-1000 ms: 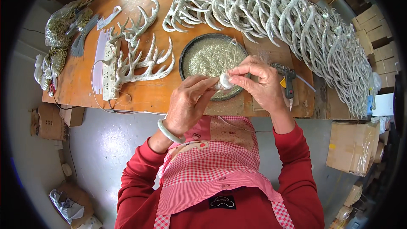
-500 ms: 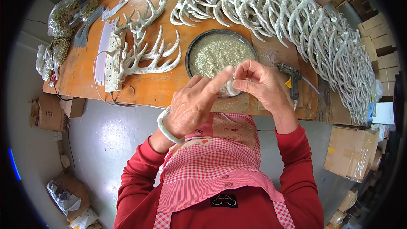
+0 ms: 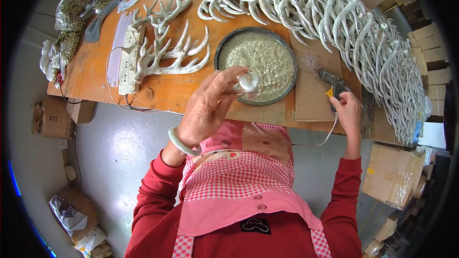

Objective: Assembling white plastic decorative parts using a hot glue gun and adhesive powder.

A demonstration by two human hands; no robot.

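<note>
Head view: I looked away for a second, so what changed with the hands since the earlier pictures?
The right hand let go of the small white piece and moved right to the glue gun on the cardboard. The left hand keeps the piece in its grip, by the near rim of the round glitter tray. Tray, loose antlers and antler row lie as before.

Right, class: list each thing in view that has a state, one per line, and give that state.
Left hand: raised, fingers pinching small white piece.
Right hand: on the glue gun, which lies on the table.
Round tray: full of glitter.
Silver antlers: lying in rows.
</note>
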